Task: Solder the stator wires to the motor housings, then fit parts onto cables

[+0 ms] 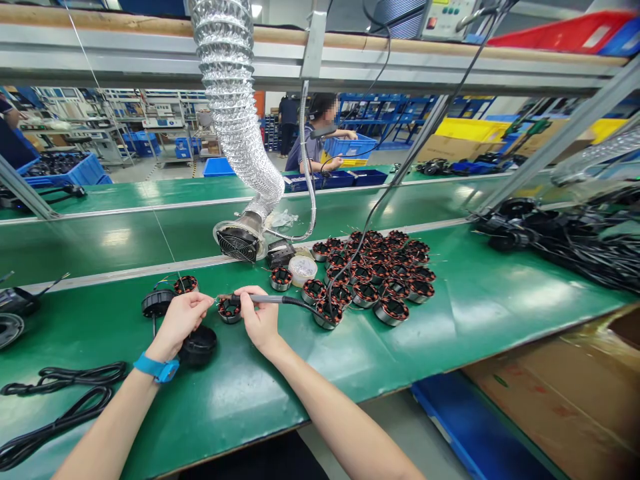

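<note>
My right hand is closed around the grey handle of a soldering iron, its tip pointing left. Just under that tip sits a motor stator with copper windings, partly covered by my fingers. My left hand, a blue wrist strap on its wrist, pinches a thin wire at the iron's tip; its exact end is too small to make out. Beside the left hand are a black round housing, a second black housing and another stator.
Several stators cluster to the right. A fume duct hangs above the bench, near a roll of tape. Black cables lie at front left; more cables pile up far right. Across the bench sits a co-worker.
</note>
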### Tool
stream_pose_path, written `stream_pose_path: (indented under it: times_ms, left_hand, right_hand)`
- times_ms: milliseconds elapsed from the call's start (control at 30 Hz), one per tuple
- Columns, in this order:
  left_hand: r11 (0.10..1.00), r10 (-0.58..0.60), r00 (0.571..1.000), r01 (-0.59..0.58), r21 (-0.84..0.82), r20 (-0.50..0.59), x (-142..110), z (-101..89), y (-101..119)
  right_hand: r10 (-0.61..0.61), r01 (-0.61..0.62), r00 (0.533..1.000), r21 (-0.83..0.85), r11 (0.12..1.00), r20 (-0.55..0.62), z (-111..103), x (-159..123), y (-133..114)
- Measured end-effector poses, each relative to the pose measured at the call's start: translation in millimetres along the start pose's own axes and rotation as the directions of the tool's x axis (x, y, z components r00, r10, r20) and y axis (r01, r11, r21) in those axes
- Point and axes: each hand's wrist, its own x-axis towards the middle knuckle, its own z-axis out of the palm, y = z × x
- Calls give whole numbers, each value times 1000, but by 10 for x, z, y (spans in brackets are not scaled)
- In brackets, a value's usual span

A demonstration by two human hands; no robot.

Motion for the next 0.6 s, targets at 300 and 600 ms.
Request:
stream_pose_path:
  times_ms: [300, 600]
  left_hand:
    - [1000, 0, 1000, 0, -4, -7, 5, -6, -6]
    - [1000, -13, 1000, 13, -3, -1, 30, -11, -58]
  right_hand:
    - [-16, 16, 1000, 15, 1000, -2, 5, -12, 8]
    - [-147, 158, 981, -83, 984, 126, 23, 38, -10]
